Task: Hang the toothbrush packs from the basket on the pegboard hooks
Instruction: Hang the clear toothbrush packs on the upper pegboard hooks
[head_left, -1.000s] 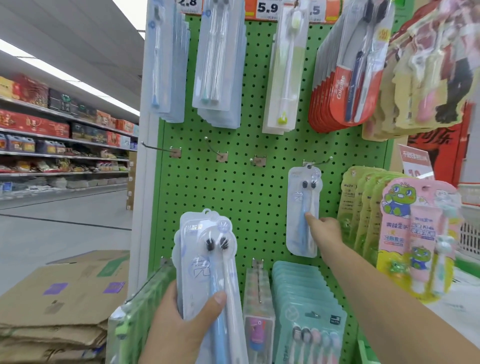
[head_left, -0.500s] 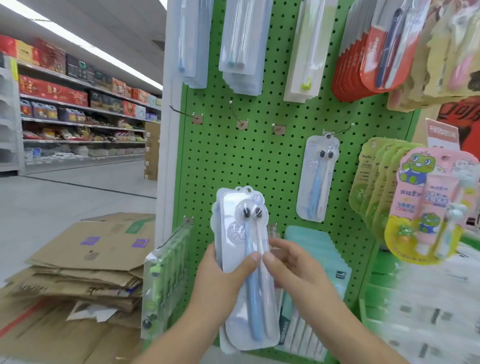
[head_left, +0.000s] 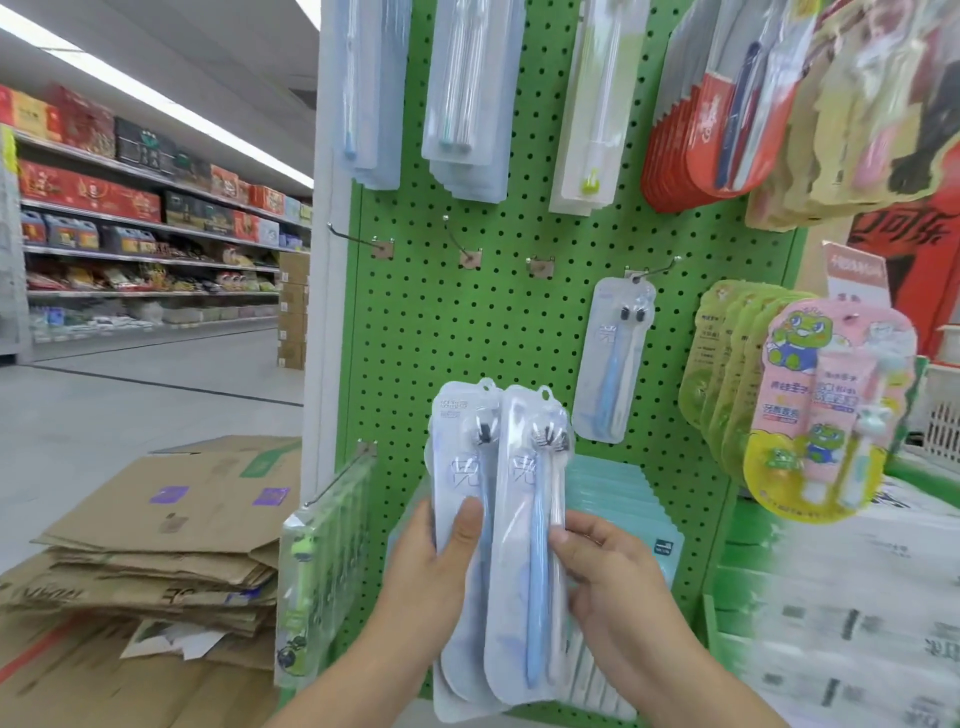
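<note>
Two hands hold toothbrush packs before the green pegboard (head_left: 467, 322): left hand (head_left: 436, 566) grips a stack (head_left: 457, 467), right hand (head_left: 608, 577) pinches the front pack (head_left: 524, 519) (blue brush inside). Another pack (head_left: 615, 358) hangs on a hook (head_left: 652, 268) above.

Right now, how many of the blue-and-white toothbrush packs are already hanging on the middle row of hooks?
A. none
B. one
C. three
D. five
B: only one toothbrush pack hangs on the middle row, on the rightmost hook; the three hooks left of it are bare, and the other packs are in the left hand and right hand.
</note>
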